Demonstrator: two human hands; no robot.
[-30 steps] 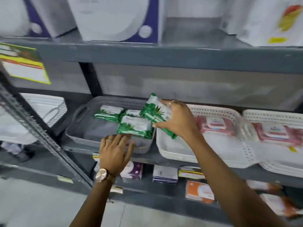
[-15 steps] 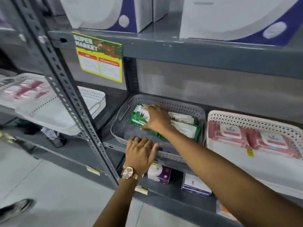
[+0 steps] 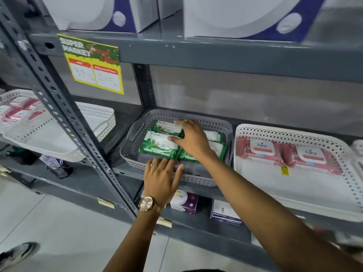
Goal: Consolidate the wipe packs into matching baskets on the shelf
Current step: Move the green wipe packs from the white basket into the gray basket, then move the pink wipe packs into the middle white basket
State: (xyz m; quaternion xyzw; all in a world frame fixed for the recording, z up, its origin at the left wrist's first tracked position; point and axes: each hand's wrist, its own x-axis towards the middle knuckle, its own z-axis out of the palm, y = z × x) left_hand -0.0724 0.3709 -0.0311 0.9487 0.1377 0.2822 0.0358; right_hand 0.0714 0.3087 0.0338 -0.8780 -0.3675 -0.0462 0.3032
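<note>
A grey perforated basket sits on the middle shelf and holds several green wipe packs lying flat side by side. My right hand lies spread on top of these packs, thumb on the front left one, fingertips on the rear left pack; it grips nothing. My left hand, with a watch on the wrist, rests flat over the basket's front rim, fingers extended. To the right, a white basket holds two pink wipe packs.
A slanted grey shelf post stands left of the grey basket, with a white basket behind it. A further basket with pink packs is at far left. A price sign hangs above. Small boxes fill the lower shelf.
My right hand carried a green pack from above the white basket leftward into the grey basket and laid it down. The view swung left. My left hand stayed on the basket's front rim.
</note>
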